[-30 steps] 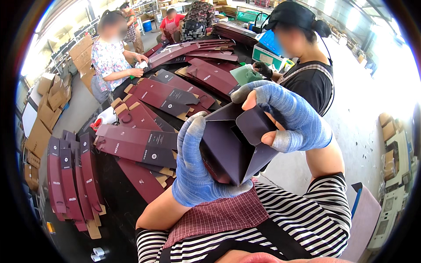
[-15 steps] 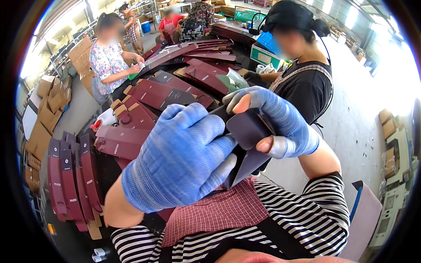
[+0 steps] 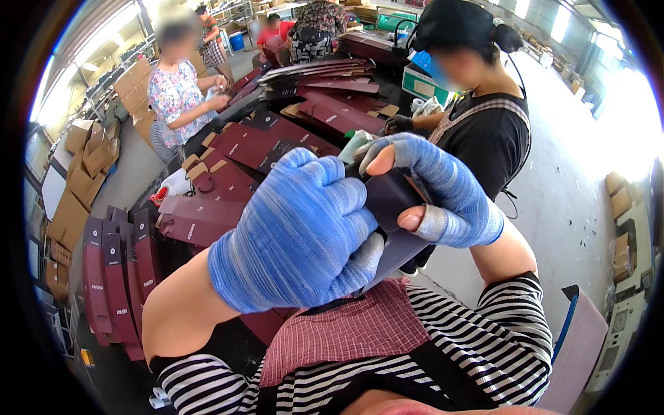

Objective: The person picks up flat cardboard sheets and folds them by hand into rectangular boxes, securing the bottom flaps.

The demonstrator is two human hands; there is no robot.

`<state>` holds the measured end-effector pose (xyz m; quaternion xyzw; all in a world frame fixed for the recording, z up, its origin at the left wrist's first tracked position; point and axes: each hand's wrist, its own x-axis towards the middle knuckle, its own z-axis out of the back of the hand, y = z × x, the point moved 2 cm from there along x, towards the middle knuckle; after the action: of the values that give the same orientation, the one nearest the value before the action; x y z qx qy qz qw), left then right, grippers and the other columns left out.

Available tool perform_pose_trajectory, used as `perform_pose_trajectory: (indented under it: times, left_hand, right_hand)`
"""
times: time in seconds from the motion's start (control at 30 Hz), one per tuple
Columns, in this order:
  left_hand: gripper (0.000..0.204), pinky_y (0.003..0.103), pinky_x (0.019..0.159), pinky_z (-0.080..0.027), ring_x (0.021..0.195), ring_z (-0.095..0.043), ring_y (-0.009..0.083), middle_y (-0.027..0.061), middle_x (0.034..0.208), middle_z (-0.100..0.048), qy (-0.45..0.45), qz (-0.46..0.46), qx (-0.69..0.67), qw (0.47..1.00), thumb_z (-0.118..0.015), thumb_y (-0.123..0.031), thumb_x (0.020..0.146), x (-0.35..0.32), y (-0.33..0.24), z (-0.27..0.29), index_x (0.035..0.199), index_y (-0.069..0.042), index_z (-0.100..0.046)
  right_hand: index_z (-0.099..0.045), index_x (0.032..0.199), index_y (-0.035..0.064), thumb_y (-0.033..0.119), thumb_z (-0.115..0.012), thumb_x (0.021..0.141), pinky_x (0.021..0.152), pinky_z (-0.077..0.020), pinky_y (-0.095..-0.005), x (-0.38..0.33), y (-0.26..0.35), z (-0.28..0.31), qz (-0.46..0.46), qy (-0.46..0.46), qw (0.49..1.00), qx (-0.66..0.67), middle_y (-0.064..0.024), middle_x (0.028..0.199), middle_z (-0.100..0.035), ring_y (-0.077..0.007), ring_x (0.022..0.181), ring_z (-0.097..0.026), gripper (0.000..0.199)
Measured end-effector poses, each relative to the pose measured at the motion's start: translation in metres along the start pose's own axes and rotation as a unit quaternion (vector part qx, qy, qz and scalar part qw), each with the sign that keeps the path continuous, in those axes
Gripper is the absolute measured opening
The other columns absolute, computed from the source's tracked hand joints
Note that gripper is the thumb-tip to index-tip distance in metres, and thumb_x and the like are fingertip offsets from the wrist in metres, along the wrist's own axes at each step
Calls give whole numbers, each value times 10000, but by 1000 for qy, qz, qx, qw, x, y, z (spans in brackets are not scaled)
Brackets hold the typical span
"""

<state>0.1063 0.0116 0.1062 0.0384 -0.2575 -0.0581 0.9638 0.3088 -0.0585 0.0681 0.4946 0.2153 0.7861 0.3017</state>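
Dark purple cardboard carton (image 3: pixel 393 197) is up in both hands, above the near edge of the black counter (image 3: pixel 119 382). Right hand (image 3: pixel 439 190), blue knitted glove with bared fingertips: thumb and fingers partly spread, closed about the rounded end flap. Left hand (image 3: pixel 301 232), matching glove: fingers curled against the carton's left side, tips hidden; cannot tell whether they grip or press. Judged progress: body apparently opened out, end not visibly closed. Maroon-and-black flattened cardboard cartons (image 3: pixel 200 221), farther left on the counter, look unformed.
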Motion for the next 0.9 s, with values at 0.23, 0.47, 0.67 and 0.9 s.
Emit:
perform_pose_trajectory:
  times: [0.23,0.47,0.67,0.9]
  left_hand:
    - [148,421,684,-399,691,-506,294,85,746,-533,-72,10,-60,996,-691,-235,791,-12,0,-3,771,-88,-681]
    - [159,417,648,-390,675,-498,278,75,756,-543,-123,9,-62,990,-700,-250,806,-19,1,-4,826,-92,-694]
    - [431,434,798,-446,854,-567,309,130,978,-609,-141,49,-54,987,-764,-371,784,-30,0,0,1043,-34,-692]
    - [1361,513,1141,-396,1409,-414,429,280,1520,-380,-215,150,-144,954,-947,-565,584,-56,-14,-43,1568,66,-250]
  right_hand:
    - [-549,1309,1,199,-728,943,1017,-463,-376,-4,-1,-8,-14,-11,999,37,-136,1257,-606,-256,1170,-600,454]
    - [-541,1324,-1,250,-724,948,1014,-460,-368,-3,-3,-13,-6,-25,998,49,-135,1255,-599,-247,1171,-595,488]
    - [-550,1316,-24,228,-691,958,1013,-456,-352,-1,3,-4,-16,-27,999,2,-128,1250,-604,-232,1149,-594,460]
    - [-556,1291,-23,185,-667,948,994,-470,-350,3,11,-6,-49,-38,998,-19,-137,1222,-606,-231,1111,-603,416]
